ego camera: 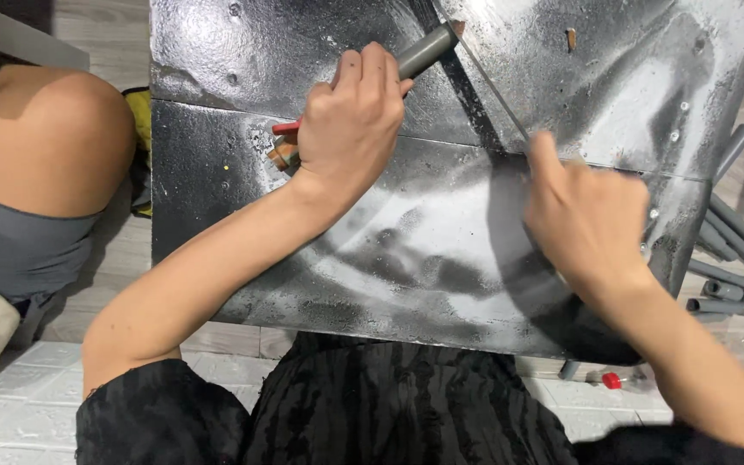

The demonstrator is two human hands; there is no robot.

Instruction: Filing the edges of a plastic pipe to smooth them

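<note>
1. The person's left hand (356, 116) is clenched over a grey plastic pipe (426, 50), pressing it down on a black, paint-streaked board (406, 250); only the pipe's far end shows beyond the knuckles, angled up and to the right.
2. A red-tipped object (285, 127) and a small brown piece (281, 155) poke out from under the heel of that hand; what they belong to cannot be told.
3. The right hand (587, 220), blurred, is closed around the handle of a thin saw blade (492, 86), forefinger stretched along it; the handle itself is hidden inside the fist.
4. The blade runs diagonally up and left from the right hand and meets the pipe at its exposed end, near the board's top edge.
5. The board's centre and near edge, between the two forearms, lie bare, leaving open room in front of the person's dark-clad lap.
6. Off the board's right edge, loose grey pipe lengths (734, 250) lie piled on the floor, just beside the right wrist.
7. To the left, well apart from the hands, another person's bare knee (45, 142) sits beside the board's left edge.
</note>
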